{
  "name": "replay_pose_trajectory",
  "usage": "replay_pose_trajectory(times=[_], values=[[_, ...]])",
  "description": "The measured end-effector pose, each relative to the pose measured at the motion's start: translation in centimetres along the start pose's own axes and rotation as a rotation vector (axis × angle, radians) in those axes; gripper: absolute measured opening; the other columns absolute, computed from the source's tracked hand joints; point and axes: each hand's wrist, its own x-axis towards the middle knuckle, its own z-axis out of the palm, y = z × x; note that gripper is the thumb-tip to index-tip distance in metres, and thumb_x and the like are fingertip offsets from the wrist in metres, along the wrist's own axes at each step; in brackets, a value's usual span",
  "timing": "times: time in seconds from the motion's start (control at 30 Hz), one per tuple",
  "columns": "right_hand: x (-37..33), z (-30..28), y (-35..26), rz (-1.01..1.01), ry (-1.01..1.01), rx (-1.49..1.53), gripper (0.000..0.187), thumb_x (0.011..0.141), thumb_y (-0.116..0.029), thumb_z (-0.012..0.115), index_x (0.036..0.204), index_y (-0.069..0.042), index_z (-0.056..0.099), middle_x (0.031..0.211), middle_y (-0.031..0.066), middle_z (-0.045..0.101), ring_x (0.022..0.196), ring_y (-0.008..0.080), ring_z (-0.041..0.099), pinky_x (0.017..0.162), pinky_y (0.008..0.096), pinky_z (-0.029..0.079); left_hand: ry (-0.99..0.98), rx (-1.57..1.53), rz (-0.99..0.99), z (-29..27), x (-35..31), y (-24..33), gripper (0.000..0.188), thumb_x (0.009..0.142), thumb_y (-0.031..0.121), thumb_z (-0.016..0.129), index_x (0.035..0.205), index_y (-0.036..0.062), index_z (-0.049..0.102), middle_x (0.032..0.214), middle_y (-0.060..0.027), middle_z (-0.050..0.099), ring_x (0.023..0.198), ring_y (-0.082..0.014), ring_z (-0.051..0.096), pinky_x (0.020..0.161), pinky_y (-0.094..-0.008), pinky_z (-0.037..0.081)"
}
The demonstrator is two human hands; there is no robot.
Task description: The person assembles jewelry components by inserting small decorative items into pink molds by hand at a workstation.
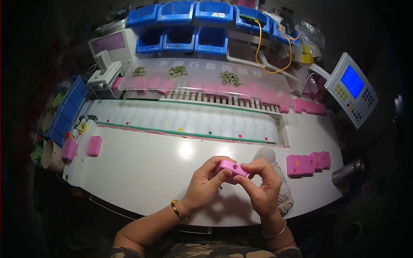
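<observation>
Now we hold a pink block [230, 169] above the desk [150, 185], inward of its front edge, a dark hole showing in the upturned face. With our left hand [207, 177] we clamp one end between thumb and fingers; with our right hand [263, 185] we pinch the other. Just beside our right hand we see a grey cloth bundle [284, 189] near the front edge. Further off, a row of pink blocks [300, 165] stands toward the desk's right edge, and two more pink blocks [94, 146] stand near the left edge. By that edge we see a blue crate [68, 114], its contents unclear. Beyond the back edge, the lower blue bins [178, 46] look too dark inside for us to read; from one upper blue bin [245, 26] a yellow cable [257, 48] hangs out.
</observation>
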Motion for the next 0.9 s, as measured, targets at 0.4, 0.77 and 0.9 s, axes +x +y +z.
replay_pose_trajectory(times=[0.4, 0.77, 0.9], values=[[0.9, 2.3, 1.4, 0.378, -0.003, 0.438, 0.031, 0.085, 0.003, 0.072, 0.112, 0.001, 0.058, 0.101, 0.0075, 0.064, 0.088, 0.0125, 0.062, 0.078, 0.0247, 0.053, 0.171, 0.971, 0.399, -1.2, 0.4, 0.8, 0.047, 0.069, 0.011, 0.081, 0.106, 0.0054, 0.052, 0.111, -0.0165, 0.047, 0.106, -0.0324, 0.049, 0.093, -0.0403, 0.044], [-2.1, 1.4, 2.4, 0.478, -0.069, 0.382, 0.053, 0.084, 0.003, 0.070, 0.133, 0.000, 0.048, 0.128, 0.0130, 0.056, 0.113, 0.0189, 0.054, 0.088, 0.0274, 0.050, 0.649, 1.461, 0.186, -20.7, 9.0, 2.2, 0.037, 0.070, 0.022, 0.080, 0.099, 0.0059, 0.064, 0.111, -0.0136, 0.054, 0.107, -0.0333, 0.052, 0.095, -0.0397, 0.045], [-2.1, 1.7, 1.9, 0.496, -0.076, 0.369, 0.052, 0.084, 0.005, 0.068, 0.132, 0.000, 0.049, 0.128, 0.0126, 0.055, 0.113, 0.0188, 0.054, 0.087, 0.0270, 0.050, 0.622, 1.393, 0.132, -20.4, 10.0, 2.7, 0.040, 0.072, 0.030, 0.083, 0.099, 0.0063, 0.066, 0.113, -0.0132, 0.055, 0.110, -0.0328, 0.050, 0.096, -0.0402, 0.045]])
